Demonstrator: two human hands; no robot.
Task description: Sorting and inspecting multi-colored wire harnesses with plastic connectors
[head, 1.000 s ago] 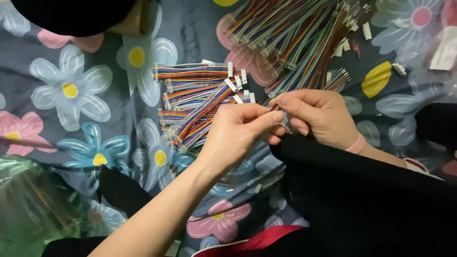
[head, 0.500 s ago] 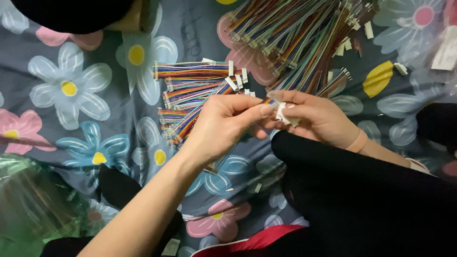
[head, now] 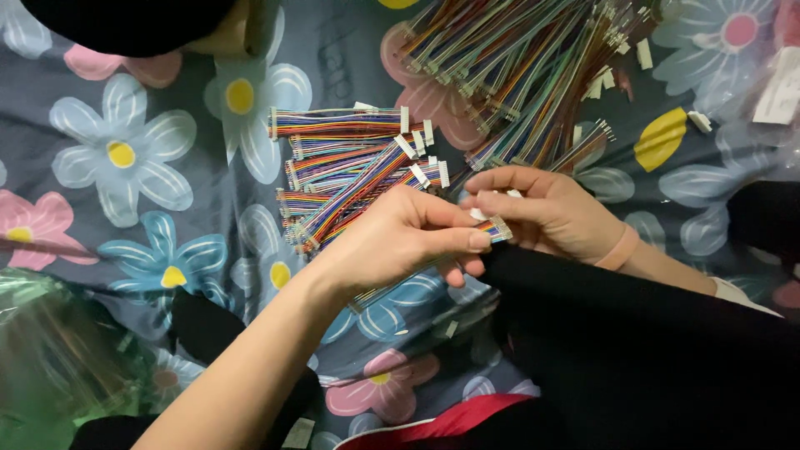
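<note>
A dark blue-grey cloth (head: 200,208) printed with big flowers — pale blue, pink and white with yellow centres — covers the whole surface. At the near left lies a crumpled sheet of clear greenish plastic (head: 50,350). At the far left edge a dark rounded shape (head: 133,21) cuts into view; what it is cannot be told.

Toward the middle, a stack of short multicoloured ribbon cables (head: 342,158) with small white connectors lies on the cloth, laid roughly side by side. Just near of it the left hand (head: 392,242) reaches in from the near left, thumb and forefinger pinched narrow on a white connector (head: 497,229) at the end of a striped cable that runs under the palm. The right hand (head: 550,212), wearing a pink band at the wrist, meets it, fingertips closed on the same connector — the two hands touch there.

At the far right a larger loose heap of coloured cables (head: 533,75) fans across the cloth, with small white bits scattered beside it. A black sleeve (head: 650,350) fills the near right.
</note>
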